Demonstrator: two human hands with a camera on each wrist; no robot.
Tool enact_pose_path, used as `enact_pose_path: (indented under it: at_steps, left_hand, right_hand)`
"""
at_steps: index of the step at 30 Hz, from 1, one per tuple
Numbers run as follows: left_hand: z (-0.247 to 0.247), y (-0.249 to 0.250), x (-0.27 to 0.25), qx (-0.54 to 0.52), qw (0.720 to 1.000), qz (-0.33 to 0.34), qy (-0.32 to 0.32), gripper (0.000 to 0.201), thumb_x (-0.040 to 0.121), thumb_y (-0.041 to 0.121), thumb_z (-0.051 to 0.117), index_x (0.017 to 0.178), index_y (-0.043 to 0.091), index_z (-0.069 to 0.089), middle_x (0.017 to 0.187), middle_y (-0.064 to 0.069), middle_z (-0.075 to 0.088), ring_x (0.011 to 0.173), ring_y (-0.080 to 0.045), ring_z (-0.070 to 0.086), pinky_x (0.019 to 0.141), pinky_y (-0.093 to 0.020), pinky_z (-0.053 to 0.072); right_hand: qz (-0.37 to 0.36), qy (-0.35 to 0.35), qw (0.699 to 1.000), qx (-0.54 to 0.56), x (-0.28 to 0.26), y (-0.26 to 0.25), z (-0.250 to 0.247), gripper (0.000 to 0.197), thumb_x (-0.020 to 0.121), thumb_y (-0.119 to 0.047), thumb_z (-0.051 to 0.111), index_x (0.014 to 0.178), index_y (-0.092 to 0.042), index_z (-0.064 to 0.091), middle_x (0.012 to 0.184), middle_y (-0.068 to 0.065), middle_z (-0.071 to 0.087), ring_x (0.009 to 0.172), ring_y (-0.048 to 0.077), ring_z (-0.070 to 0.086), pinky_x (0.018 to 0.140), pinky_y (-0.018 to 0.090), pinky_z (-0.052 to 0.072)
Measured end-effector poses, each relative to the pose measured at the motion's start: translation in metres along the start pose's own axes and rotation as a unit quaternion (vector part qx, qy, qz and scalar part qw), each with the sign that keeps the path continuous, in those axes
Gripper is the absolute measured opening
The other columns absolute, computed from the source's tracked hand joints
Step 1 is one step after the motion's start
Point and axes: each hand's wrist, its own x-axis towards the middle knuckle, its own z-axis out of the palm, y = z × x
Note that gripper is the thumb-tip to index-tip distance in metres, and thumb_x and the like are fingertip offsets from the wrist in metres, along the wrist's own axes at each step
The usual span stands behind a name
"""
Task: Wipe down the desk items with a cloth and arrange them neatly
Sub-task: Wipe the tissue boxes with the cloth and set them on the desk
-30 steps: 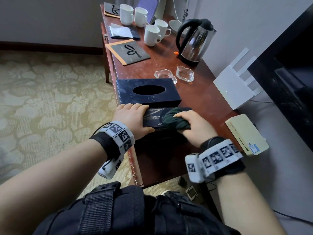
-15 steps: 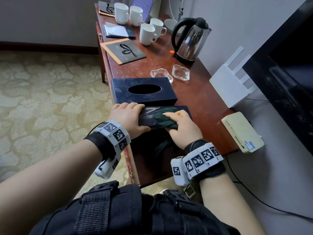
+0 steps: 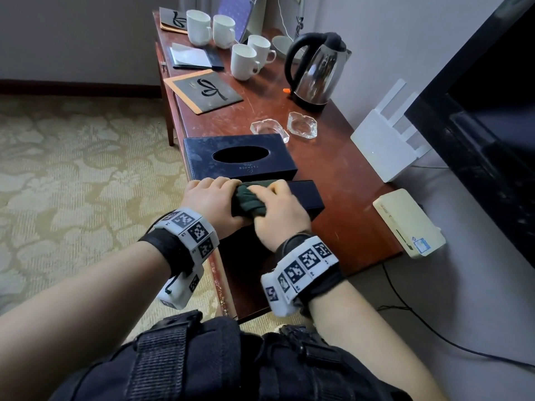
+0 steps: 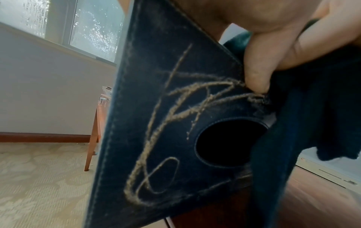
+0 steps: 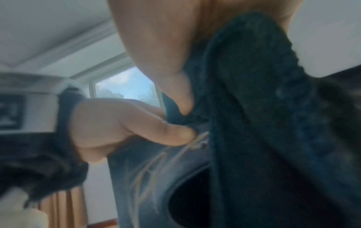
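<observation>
Here the left hand [image 3: 212, 202] grips the dark box [image 4: 162, 123] with its unreadable gold scrawl, just before the tissue box [image 3: 240, 157]; the right hand [image 3: 279, 215] clutches the cloth [image 3: 249, 202] against it.

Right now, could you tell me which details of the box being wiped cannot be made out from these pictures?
- Head view: the left hand, right hand and green cloth hide most of the box.
- Left wrist view: the cloth covers part of the round hole.
- Right wrist view: motion blur smears the gold script.
</observation>
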Motion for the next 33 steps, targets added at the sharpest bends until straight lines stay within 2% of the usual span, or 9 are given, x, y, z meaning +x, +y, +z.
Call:
enact_pose_path:
  at_steps: [4, 9, 16, 21, 22, 24, 28, 31, 33]
  left_hand:
    - [-0.001, -0.001, -0.001, 0.009, 1.000, 0.000, -0.003, 0.075, 0.075, 0.065, 0.053, 0.138, 0.029, 0.032, 0.138, 0.008, 0.043, 0.126, -0.017, 0.039, 0.104, -0.033, 0.023]
    - [-0.002, -0.001, 0.000, 0.013, 1.000, 0.004, -0.009, 0.077, 0.076, 0.066, 0.053, 0.139, 0.027, 0.031, 0.139, 0.008, 0.042, 0.128, -0.016, 0.037, 0.106, -0.033, 0.022]
    - [-0.002, -0.001, 0.000, 0.013, 1.000, 0.008, -0.005, 0.078, 0.076, 0.066, 0.053, 0.140, 0.027, 0.031, 0.140, 0.008, 0.041, 0.129, -0.016, 0.036, 0.107, -0.033, 0.021]
    - [-0.007, -0.013, -0.002, -0.018, 0.999, 0.018, -0.036, 0.087, 0.075, 0.064, 0.058, 0.145, 0.024, 0.024, 0.147, 0.004, 0.034, 0.138, -0.017, 0.026, 0.115, -0.042, -0.009]
    - [-0.007, -0.021, -0.004, -0.045, 0.998, 0.003, -0.041, 0.091, 0.072, 0.064, 0.061, 0.144, 0.025, 0.024, 0.147, 0.004, 0.034, 0.138, -0.018, 0.026, 0.114, -0.046, -0.009]
    - [-0.005, -0.037, -0.008, -0.115, 0.993, -0.012, -0.038, 0.098, 0.063, 0.062, 0.071, 0.143, 0.021, 0.030, 0.143, 0.000, 0.037, 0.134, -0.021, 0.031, 0.116, -0.047, 0.006]
    - [0.020, -0.056, -0.021, -0.321, 0.947, -0.029, 0.007, 0.092, 0.056, 0.034, 0.080, 0.133, 0.011, 0.038, 0.128, -0.008, 0.043, 0.118, -0.018, 0.043, 0.100, -0.027, 0.035]
    - [0.036, -0.062, -0.028, -0.431, 0.898, -0.091, 0.011, 0.088, 0.053, 0.029, 0.084, 0.126, 0.020, 0.035, 0.119, -0.002, 0.052, 0.107, -0.017, 0.055, 0.092, -0.038, 0.049]
    - [0.039, -0.064, -0.029, -0.446, 0.890, -0.090, 0.013, 0.088, 0.051, 0.033, 0.086, 0.123, 0.018, 0.037, 0.112, 0.004, 0.054, 0.104, -0.015, 0.057, 0.091, -0.037, 0.049]
  right_hand:
    - [0.055, -0.001, 0.997, 0.056, 0.013, 0.012, -0.007, 0.050, 0.085, -0.017, 0.048, 0.131, -0.036, 0.046, 0.123, 0.003, 0.042, 0.106, 0.029, 0.052, 0.087, 0.033, 0.041]
    - [0.173, 0.053, 0.983, 0.020, 0.027, 0.054, -0.024, 0.045, 0.089, -0.018, 0.046, 0.132, -0.033, 0.046, 0.120, 0.006, 0.040, 0.101, 0.032, 0.054, 0.079, 0.030, 0.039]
    - [0.037, 0.021, 0.999, 0.023, 0.007, 0.020, -0.001, 0.054, 0.085, -0.014, 0.048, 0.133, -0.037, 0.045, 0.122, -0.001, 0.038, 0.109, 0.023, 0.043, 0.080, 0.029, 0.037]
    - [0.071, 0.003, 0.996, 0.051, 0.014, 0.030, -0.010, 0.048, 0.087, -0.020, 0.047, 0.132, -0.037, 0.045, 0.125, 0.000, 0.040, 0.107, 0.026, 0.051, 0.087, 0.033, 0.043]
    - [0.076, 0.002, 0.996, 0.041, 0.017, 0.033, -0.013, 0.046, 0.087, -0.020, 0.047, 0.130, -0.036, 0.046, 0.124, 0.001, 0.040, 0.105, 0.027, 0.052, 0.085, 0.032, 0.042]
    - [0.087, 0.019, 0.996, 0.027, 0.023, 0.034, -0.018, 0.043, 0.087, -0.020, 0.049, 0.128, -0.033, 0.049, 0.121, 0.002, 0.040, 0.101, 0.029, 0.054, 0.080, 0.030, 0.040]
    - [0.088, 0.021, 0.996, 0.001, 0.034, 0.015, -0.013, 0.052, 0.088, -0.016, 0.045, 0.137, -0.033, 0.039, 0.128, 0.003, 0.036, 0.108, 0.029, 0.050, 0.080, 0.033, 0.040]
    - [0.009, -0.005, 0.999, -0.042, 0.029, -0.001, -0.005, 0.056, 0.088, -0.013, 0.045, 0.138, -0.035, 0.036, 0.132, 0.001, 0.034, 0.115, 0.027, 0.042, 0.080, 0.033, 0.040]
    - [-0.072, -0.038, 0.996, -0.042, 0.022, -0.005, -0.003, 0.056, 0.087, -0.013, 0.047, 0.137, -0.038, 0.038, 0.132, -0.003, 0.035, 0.116, 0.023, 0.040, 0.085, 0.033, 0.041]
